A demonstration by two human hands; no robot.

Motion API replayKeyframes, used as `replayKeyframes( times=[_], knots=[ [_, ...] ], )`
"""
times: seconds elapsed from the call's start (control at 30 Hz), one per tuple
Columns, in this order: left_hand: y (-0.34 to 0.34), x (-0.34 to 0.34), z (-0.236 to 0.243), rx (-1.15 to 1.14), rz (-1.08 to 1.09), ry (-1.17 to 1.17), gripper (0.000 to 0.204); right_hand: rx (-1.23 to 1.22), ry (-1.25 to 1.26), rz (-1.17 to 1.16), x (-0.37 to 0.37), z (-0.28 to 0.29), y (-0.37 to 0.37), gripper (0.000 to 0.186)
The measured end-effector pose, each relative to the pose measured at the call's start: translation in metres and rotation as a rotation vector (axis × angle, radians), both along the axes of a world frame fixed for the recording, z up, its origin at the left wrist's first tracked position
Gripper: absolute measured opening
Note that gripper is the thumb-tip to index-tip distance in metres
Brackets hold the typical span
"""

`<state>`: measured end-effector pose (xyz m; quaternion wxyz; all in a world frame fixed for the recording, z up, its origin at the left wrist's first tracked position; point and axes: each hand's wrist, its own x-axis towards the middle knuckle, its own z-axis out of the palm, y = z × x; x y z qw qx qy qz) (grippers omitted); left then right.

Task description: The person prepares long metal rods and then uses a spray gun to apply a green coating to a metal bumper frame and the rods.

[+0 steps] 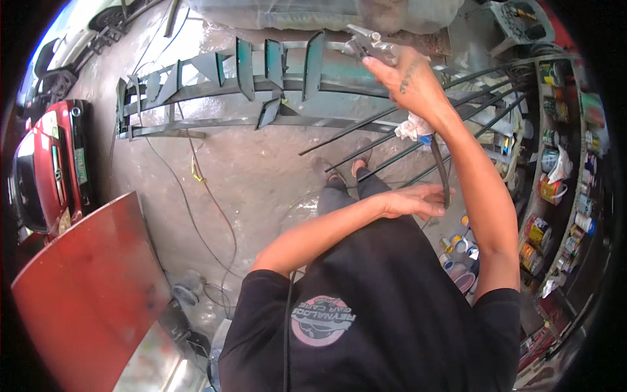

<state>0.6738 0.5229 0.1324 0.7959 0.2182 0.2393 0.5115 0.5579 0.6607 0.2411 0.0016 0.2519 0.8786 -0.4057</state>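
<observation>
My right hand is raised at the upper right, closed round a metal spray gun that points away from me. Below that wrist hangs a crumpled white rag with a bit of blue by it. A dark hose runs down from there to my left hand, whose fingers curl round it in front of my body. Ahead lies a long rack of dark strips bearing several angled dark-green panels; the spray gun is near its right end, apart from the panels.
Several dark rods slant out at the right. Shelves with paint cans line the right side. Thin hoses cross the floor. A red panel and a red car stand at the left.
</observation>
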Motion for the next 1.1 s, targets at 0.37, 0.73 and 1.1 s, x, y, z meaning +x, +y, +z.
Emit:
replayKeyframes(
  times=[0.37,0.73,1.1],
  knots=[
    [0.019,0.040,-0.022,0.096,-0.187,-0.055,0.091,-0.405,-0.184,0.164,0.049,0.006,-0.024,0.047],
    [0.019,0.023,-0.014,0.023,-0.089,0.040,0.088,-0.026,0.093,0.052,0.042,-0.001,-0.005,0.042],
    [0.025,0.032,-0.013,0.123,-0.214,-0.001,0.090,-0.351,-0.161,0.165,0.069,0.005,-0.024,0.042]
  ],
)
